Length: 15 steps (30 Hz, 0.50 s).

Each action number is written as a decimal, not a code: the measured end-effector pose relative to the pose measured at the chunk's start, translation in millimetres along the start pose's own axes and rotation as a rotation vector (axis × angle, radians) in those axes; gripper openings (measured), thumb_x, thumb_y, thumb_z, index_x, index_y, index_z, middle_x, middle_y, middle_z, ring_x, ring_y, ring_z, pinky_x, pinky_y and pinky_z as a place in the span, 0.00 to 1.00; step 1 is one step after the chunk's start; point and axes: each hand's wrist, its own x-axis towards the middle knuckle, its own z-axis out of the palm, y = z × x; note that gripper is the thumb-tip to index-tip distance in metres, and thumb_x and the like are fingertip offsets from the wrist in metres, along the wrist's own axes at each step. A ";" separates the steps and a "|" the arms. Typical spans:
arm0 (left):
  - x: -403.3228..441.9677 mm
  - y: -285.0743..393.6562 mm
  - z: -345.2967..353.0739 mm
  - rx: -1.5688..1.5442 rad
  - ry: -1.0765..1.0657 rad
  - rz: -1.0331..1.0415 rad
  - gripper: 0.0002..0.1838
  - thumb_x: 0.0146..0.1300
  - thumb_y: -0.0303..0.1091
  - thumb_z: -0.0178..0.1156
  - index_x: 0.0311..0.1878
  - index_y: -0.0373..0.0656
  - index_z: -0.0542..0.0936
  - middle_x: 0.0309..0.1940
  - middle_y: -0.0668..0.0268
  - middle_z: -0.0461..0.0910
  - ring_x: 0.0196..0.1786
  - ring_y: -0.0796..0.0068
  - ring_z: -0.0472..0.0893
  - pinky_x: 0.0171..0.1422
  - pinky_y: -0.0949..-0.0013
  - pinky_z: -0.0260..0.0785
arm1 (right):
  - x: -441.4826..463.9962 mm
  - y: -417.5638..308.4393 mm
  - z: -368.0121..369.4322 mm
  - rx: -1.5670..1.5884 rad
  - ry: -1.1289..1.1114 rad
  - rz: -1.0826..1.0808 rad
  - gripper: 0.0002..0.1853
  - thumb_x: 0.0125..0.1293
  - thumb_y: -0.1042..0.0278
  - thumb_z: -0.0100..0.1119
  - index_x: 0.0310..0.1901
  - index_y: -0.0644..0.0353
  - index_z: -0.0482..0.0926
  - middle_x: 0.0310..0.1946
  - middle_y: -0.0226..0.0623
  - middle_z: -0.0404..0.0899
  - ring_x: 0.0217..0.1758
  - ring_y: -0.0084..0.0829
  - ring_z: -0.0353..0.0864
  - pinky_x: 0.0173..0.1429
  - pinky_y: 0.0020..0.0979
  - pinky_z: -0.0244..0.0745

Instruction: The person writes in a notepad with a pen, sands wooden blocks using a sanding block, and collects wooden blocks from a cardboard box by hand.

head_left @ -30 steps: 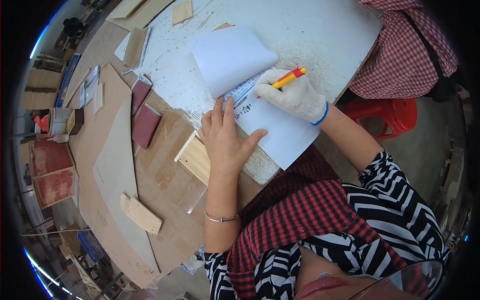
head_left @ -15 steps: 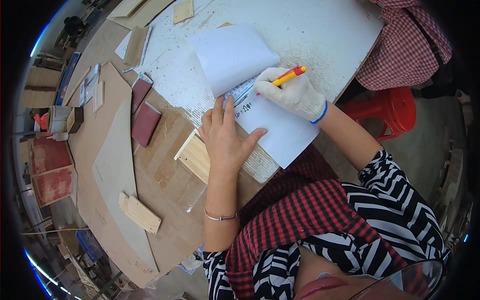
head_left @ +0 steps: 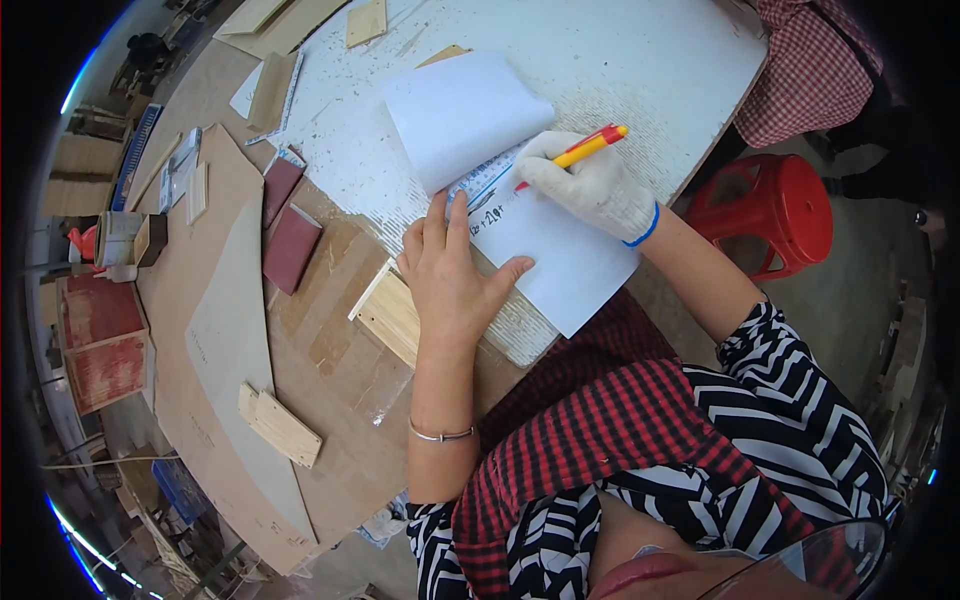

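Note:
My right hand [head_left: 592, 188], in a white knit glove with a blue cuff, grips a yellow and red pen [head_left: 590, 147]. Its tip is close to a white sheet of paper [head_left: 570, 265]; whether it touches, I cannot tell. Dark handwritten figures stand on the sheet to the left of the pen. My left hand [head_left: 455, 275] is bare and lies with its fingers spread at the sheet's left edge. Above the writing, a turned-up white page [head_left: 465, 110] covers part of the pad. A light wooden piece [head_left: 392, 312] with small holes lies beside my left wrist.
Two dark red booklets [head_left: 290, 250] lie left on the brown board. Nearer me are small wooden pieces [head_left: 280, 425]. A red stool [head_left: 770, 215] stands off the table's right edge, near a person in a checked shirt [head_left: 810, 75].
The pen and my gloved right hand have shifted slightly to the right. The person in the checked shirt has moved up and away, showing more of the red stool. My left hand stays put.

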 end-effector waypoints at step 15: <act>-0.4 -0.1 -0.2 0.010 -0.020 -0.005 0.51 0.37 0.54 0.78 0.65 0.39 0.72 0.66 0.49 0.69 0.62 0.48 0.69 0.67 0.50 0.60 | 2.1 -2.3 -3.3 0.032 0.024 0.015 0.08 0.68 0.68 0.55 0.38 0.62 0.81 0.31 0.30 0.81 0.33 0.20 0.80 0.39 0.25 0.75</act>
